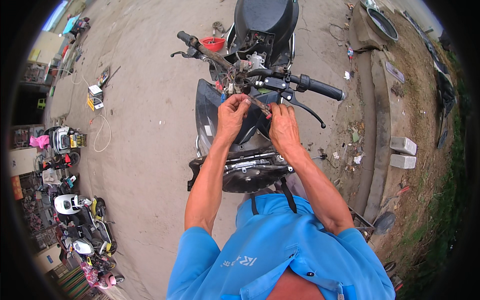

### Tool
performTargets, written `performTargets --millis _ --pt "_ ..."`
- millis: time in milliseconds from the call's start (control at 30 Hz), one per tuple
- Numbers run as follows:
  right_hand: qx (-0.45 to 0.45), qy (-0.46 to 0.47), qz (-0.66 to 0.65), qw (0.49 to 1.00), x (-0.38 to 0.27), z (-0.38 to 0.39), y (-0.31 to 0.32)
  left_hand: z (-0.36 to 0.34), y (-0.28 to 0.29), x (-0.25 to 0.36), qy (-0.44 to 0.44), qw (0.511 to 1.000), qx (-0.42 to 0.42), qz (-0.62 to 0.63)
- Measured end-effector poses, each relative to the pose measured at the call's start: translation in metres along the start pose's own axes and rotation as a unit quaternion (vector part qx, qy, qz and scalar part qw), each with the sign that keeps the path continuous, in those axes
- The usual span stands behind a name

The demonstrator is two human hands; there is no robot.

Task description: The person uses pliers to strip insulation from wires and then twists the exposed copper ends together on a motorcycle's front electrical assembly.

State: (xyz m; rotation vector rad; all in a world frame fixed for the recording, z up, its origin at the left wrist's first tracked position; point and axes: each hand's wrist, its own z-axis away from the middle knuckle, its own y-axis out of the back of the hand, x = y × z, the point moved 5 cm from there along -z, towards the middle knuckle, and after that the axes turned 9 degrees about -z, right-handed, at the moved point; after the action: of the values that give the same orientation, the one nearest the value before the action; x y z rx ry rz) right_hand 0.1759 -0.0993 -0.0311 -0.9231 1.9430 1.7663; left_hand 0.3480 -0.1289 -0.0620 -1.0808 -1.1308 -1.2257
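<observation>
In front of me stands a partly stripped scooter with a black seat (266,15) and exposed wiring (231,86) below its handlebar. My left hand (232,117) is closed in a pinch beside that wiring; what sits between the fingertips is too small to make out. My right hand (285,127) grips red-handled pliers (260,106), whose worn, brownish metal end points toward my left fingertips. Just above that hand are the black right grip (322,88) and a brake lever (309,114). Below both hands lies the scooter's dark front assembly (250,175), close to my body.
A red bowl (213,44) sits on the concrete behind the left handlebar grip (186,37). Off to the left are a small box with a white cable (95,97) and several parked scooters (82,215). Rightward runs a kerb (376,150) with two pale blocks (403,153) beyond it.
</observation>
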Motion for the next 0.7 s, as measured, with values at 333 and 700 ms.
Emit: performTargets --millis 333,700 --pt "0.001 -0.008 0.028 1.0 0.0026 -0.0014 -0.0015 0.0002 -0.0025 -0.0005 0.012 1.0 -0.003 -0.018" --pt "-0.01 -0.008 0.05 0.999 0.0039 -0.0032 0.005 0.0023 -0.0024 0.0049 -0.004 0.999 -0.039 -0.01"
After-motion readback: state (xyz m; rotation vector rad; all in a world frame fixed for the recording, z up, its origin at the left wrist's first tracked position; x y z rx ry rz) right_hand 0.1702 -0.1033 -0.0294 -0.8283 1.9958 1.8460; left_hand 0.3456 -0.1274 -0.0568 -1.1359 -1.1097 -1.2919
